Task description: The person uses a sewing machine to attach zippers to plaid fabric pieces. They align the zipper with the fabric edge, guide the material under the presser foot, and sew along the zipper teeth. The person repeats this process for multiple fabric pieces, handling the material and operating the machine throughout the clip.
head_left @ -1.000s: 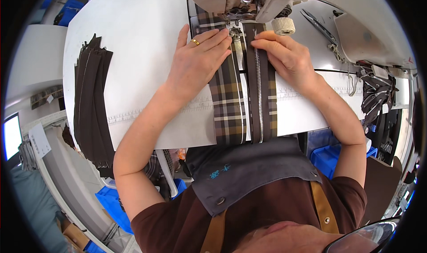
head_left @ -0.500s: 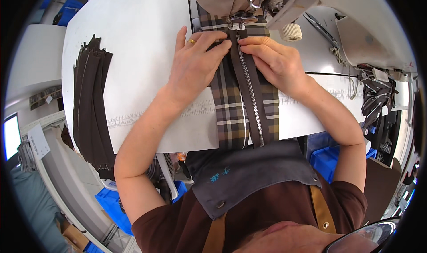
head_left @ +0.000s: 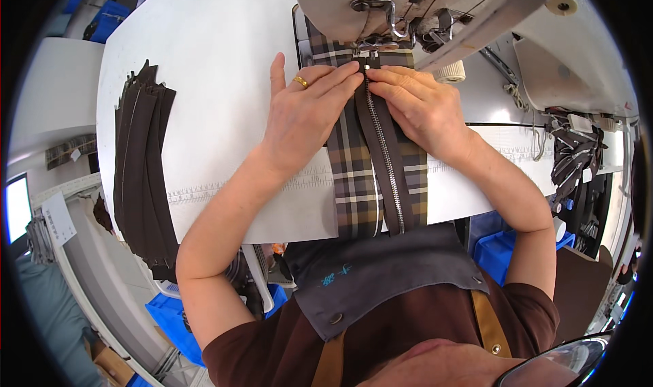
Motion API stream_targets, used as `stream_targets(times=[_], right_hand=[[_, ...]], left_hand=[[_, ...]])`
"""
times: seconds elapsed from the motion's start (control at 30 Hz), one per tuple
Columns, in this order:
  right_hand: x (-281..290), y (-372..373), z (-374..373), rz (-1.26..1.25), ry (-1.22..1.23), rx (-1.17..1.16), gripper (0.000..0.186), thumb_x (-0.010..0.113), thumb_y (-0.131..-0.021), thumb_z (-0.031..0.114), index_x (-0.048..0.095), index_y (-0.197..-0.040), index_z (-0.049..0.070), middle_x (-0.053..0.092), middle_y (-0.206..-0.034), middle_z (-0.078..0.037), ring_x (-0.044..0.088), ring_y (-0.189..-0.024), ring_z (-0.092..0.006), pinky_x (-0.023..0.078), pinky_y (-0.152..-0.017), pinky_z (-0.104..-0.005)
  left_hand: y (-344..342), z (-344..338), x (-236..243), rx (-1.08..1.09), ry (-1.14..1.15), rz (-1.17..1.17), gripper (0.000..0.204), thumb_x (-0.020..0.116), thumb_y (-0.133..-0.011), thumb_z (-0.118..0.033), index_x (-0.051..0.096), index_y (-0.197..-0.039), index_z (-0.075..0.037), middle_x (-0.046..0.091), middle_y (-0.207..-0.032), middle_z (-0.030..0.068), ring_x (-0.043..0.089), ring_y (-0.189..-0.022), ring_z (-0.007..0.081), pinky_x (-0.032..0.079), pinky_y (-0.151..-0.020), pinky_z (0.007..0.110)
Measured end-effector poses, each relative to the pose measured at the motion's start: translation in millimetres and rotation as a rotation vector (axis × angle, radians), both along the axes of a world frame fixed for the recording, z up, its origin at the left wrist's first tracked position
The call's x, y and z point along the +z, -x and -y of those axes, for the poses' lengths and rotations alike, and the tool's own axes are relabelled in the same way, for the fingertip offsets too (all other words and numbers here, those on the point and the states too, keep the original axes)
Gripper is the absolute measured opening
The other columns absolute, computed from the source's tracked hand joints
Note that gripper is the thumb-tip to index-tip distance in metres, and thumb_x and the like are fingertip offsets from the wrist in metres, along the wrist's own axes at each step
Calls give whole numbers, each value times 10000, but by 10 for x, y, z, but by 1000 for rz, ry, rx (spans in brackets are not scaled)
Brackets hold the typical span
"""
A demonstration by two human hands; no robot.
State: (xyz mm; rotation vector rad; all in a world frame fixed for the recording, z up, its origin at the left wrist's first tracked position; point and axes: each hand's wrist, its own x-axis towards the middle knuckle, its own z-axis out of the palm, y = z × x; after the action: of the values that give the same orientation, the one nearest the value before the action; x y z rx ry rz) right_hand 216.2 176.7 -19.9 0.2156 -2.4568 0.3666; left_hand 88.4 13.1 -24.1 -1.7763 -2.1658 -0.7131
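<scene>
A dark brown zipper (head_left: 385, 162) with silver metal teeth lies lengthwise on a strip of plaid cloth (head_left: 350, 183). Its far end reaches close to the presser foot of the sewing machine (head_left: 381, 45). My left hand (head_left: 306, 105) rests palm down on the cloth, thumb and fingertips closed at the zipper tape's left edge, with the little finger sticking up. From the other side, my right hand (head_left: 425, 101) has its fingers pressed together on the tape's right edge. A small pale piece shows between the fingertips at the top of the teeth.
A stack of dark brown strips (head_left: 141, 169) lies on the white table (head_left: 224, 115) at the left. Scissor-like metal tweezers (head_left: 498, 66) and a cord sit right of the machine. Dark pieces (head_left: 577, 152) hang at the far right; blue bins (head_left: 500, 251) stand below.
The whole view has shifted slightly, with the table and cloth lower in the picture. My right fingers have straightened somewhat along the zipper's edge. My left hand keeps nearly the same pose.
</scene>
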Motion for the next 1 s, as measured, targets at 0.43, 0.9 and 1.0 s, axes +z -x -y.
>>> stream_targets(times=[0.43,0.9,1.0], right_hand=[[-33,26,0,-19,-28,-20,216,633,-688,39,656,-902,25,688,-968,-69,639,-725,-215,517,-629,-313],[22,10,46,112,-97,-54,292,683,-772,127,648,-1054,57,632,-1148,-48,605,-897,-237,461,-751,-343],[71,-26,22,143,-137,-74,303,692,-769,142,652,-1059,64,625,-1177,-35,595,-954,-230,449,-776,-356]], left_hand=[[-4,0,-4,0,-12,-8,254,584,-828,-108,668,-1065,-142,635,-1151,-66,586,-959,136,233,-1041,593],[4,17,-33,24,46,11,229,561,-880,-141,639,-1095,-138,604,-1206,-47,566,-1029,184,259,-1008,578],[-3,15,-5,13,101,-33,271,531,-903,-191,609,-1158,-142,583,-1244,-32,528,-1109,201,275,-991,587]])
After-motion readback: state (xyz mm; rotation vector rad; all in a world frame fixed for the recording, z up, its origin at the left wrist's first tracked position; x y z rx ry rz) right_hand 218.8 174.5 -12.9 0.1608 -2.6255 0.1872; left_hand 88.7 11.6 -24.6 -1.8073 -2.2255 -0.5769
